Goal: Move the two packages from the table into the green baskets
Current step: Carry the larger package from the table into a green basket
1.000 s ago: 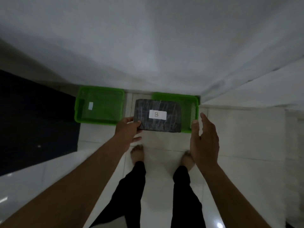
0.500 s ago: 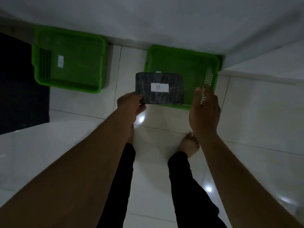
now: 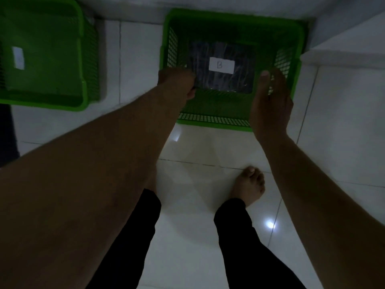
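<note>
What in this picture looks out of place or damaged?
Nothing stands out. The left hand holds the package marked B level inside the right green basket; the right hand is open beside it.

Both baskets, the right basket (image 3: 231,19) and the left basket (image 3: 82,59), are seen in bright green with perforated grid walls. The package (image 3: 223,80) is shown black, streaked, with a white label (image 3: 221,65). The floor (image 3: 208,147) is tiled glossy white.

left basket (image 3: 41,59) cut off at frame edge
</note>
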The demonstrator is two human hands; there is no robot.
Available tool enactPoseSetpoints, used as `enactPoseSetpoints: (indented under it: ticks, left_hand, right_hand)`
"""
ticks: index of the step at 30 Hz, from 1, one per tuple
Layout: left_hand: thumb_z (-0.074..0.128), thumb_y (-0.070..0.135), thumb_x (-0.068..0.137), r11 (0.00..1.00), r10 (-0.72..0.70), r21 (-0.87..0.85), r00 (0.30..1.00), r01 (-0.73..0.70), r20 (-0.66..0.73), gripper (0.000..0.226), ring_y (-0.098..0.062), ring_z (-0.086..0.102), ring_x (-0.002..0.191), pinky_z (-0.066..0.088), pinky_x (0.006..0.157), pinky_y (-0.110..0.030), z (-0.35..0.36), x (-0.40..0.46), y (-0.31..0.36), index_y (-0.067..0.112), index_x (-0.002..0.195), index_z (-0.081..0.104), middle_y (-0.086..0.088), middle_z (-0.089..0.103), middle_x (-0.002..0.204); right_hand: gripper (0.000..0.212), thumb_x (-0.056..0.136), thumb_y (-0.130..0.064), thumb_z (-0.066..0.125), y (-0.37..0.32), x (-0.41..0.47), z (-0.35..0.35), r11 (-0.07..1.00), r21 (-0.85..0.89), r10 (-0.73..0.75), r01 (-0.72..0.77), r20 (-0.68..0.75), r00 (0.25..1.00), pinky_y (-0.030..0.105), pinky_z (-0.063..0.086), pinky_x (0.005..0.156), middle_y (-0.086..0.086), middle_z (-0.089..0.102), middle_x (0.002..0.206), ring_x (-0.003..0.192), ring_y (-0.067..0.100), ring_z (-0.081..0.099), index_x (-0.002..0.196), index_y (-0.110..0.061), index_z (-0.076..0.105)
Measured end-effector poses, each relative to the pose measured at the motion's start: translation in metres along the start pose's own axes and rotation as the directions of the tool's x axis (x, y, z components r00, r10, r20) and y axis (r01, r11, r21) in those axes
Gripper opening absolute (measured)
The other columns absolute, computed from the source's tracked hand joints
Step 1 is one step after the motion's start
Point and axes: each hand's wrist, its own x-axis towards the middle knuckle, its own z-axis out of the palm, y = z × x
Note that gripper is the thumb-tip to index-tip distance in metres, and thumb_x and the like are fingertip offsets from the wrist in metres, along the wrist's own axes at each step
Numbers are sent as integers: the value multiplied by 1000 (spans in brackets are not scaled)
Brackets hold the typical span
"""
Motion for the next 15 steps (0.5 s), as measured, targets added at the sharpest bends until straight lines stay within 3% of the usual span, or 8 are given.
enactPoseSetpoints:
  ticks: [3,5,8,10,12,15]
  left_hand:
    - [62,13,95,999,43,29,997,-45,64,5,-23,63,94,58,86,-36,22,16,-5,10,98,61,-15,65,113]
    - [62,13,95,997,73,31,996,-74,59,22,-23,63,94,59,87,-38,34,28,-10,5,115,61,-15,65,116]
    - [63,11,93,993,112,42,992,-114,51,4,-24,63,91,58,89,-43,49,40,-11,8,94,62,-18,66,116]
    - [64,10,92,991,120,50,993,-121,19,9,-25,65,91,58,88,-45,54,48,-12,9,84,60,-19,67,116]
    - [64,10,92,989,135,61,991,-134,-11,8,-27,68,99,58,88,-44,55,57,-13,5,98,64,-18,66,119]
    - [62,14,92,983,165,80,986,-163,-29,38,-29,66,110,58,89,-41,57,69,-16,-1,127,59,-15,64,126]
  right_hand:
    - [51,105,-44,29,15,13,10,1000,25,6,-6,-8,1000,18,22,88,7,47,149,135,22,43,151,-23,36]
    - [53,104,-45,30,22,19,17,999,44,9,-9,-6,1000,21,23,89,8,45,149,135,23,43,152,-22,35]
    - [56,103,-48,29,33,30,26,999,38,4,-4,-4,1000,27,30,93,9,46,148,134,25,44,152,-22,34]
    - [57,102,-50,28,38,35,32,999,35,-4,4,-1,1000,32,36,100,10,47,148,133,26,45,152,-22,34]
    - [58,102,-50,29,42,38,37,999,38,-23,23,-1,1000,34,37,102,11,48,147,133,26,46,152,-20,34]
    - [59,102,-50,30,48,40,43,998,53,-17,17,5,1000,35,36,104,13,46,148,135,27,44,153,-19,33]
